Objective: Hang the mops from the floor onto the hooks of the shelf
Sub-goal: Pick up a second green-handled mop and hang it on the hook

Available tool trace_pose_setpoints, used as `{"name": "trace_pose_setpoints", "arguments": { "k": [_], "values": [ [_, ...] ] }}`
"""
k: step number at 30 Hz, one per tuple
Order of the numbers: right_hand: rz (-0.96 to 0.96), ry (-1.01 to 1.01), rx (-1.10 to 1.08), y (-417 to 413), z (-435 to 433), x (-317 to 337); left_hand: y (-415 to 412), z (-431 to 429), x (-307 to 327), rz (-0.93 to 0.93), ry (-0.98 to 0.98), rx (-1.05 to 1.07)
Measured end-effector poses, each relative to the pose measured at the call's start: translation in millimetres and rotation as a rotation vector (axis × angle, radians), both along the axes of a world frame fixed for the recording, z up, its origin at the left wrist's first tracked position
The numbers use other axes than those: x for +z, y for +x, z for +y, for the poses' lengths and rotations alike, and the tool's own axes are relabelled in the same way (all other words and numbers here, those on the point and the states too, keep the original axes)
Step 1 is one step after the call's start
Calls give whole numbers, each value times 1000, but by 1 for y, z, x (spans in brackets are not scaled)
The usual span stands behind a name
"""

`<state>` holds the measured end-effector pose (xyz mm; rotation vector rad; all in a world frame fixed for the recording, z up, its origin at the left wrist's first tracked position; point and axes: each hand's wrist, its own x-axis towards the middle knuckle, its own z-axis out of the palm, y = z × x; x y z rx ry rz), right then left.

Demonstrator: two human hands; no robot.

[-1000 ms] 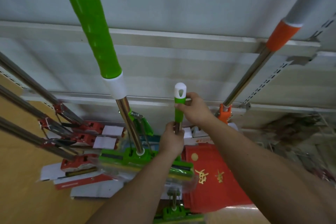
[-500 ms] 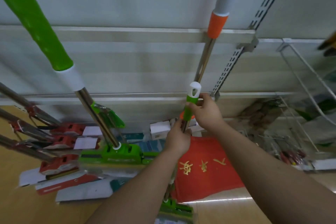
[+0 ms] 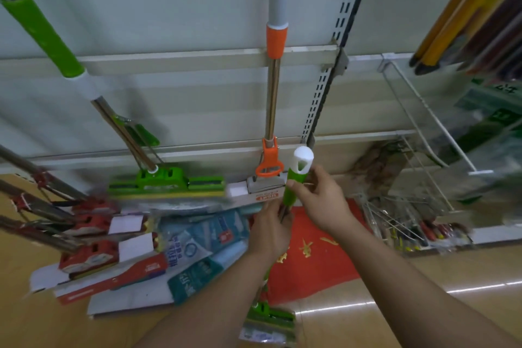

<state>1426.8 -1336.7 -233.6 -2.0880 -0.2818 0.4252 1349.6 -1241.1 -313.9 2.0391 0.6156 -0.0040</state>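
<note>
I hold a green mop upright by its handle (image 3: 296, 178), which ends in a white cap with a hanging hole. My right hand (image 3: 322, 200) grips the green sleeve just under the cap. My left hand (image 3: 271, 229) grips the metal shaft right below it. The mop's green head (image 3: 269, 319) hangs near the floor between my forearms. Against the white shelf back (image 3: 183, 8) hang a green-handled mop (image 3: 166, 182) at the left and an orange-handled mop (image 3: 275, 65) directly behind the one I hold.
Several red-headed mops (image 3: 90, 257) and packaged refills (image 3: 197, 248) lie piled on the floor at the left. A red mat (image 3: 319, 257) lies under my hands. Loose wire hooks (image 3: 395, 223) lie at the shelf base on the right, below a wire bracket (image 3: 423, 121). A slotted upright (image 3: 330, 70) runs up the shelf.
My view has swung right and down. The held mop and both hands have shifted right, in front of the orange-handled mop. My grip on the handle is unchanged.
</note>
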Motion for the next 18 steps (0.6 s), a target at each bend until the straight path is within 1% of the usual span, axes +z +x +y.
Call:
{"name": "trace_pose_setpoints", "arguments": {
  "k": [3,9,12,15,18],
  "values": [
    [8,-22,74,-20,2,8,-24,5,5,55,-61,31],
    [43,39,200,-62,25,22,-69,25,20,130,-148,61],
    [25,16,246,-83,34,26,-89,32,28,120,-160,70],
    [-36,-16,261,-101,39,27,-106,38,33,106,-147,76],
    [-47,3,265,-117,42,30,-122,42,35,121,-137,79]
  ]
}}
